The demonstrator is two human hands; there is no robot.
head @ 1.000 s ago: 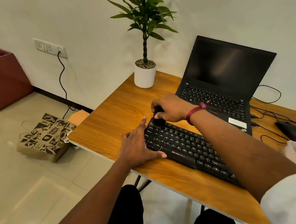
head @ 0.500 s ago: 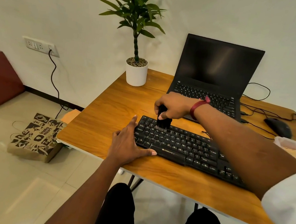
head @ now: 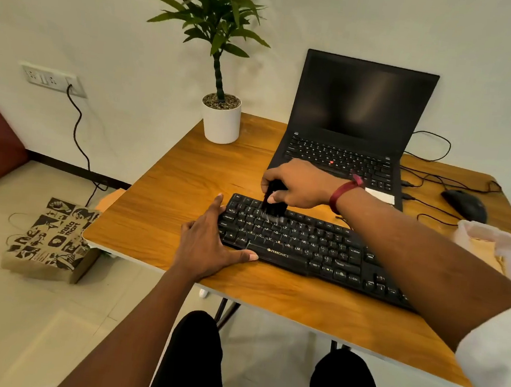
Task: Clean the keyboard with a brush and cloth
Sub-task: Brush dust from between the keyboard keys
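Note:
A black keyboard [head: 305, 246] lies on the wooden table [head: 185, 192], in front of an open laptop. My right hand [head: 299, 183] grips a small black brush [head: 273, 204] whose bristles touch the keys in the upper left rows. My left hand [head: 208, 242] lies flat on the table with straight fingers against the keyboard's left end, thumb along its front edge. A pale cloth [head: 491, 246] lies at the table's right side, partly hidden by my right arm.
An open black laptop [head: 356, 119] stands behind the keyboard. A potted plant [head: 221, 117] is at the back left corner. A black mouse [head: 464, 204] and cables lie at the back right. A printed paper bag [head: 51, 238] sits on the floor at left.
My right hand has carried the brush rightward along the keyboard's upper rows, from the left corner toward the middle. My left hand has stayed put against the left end.

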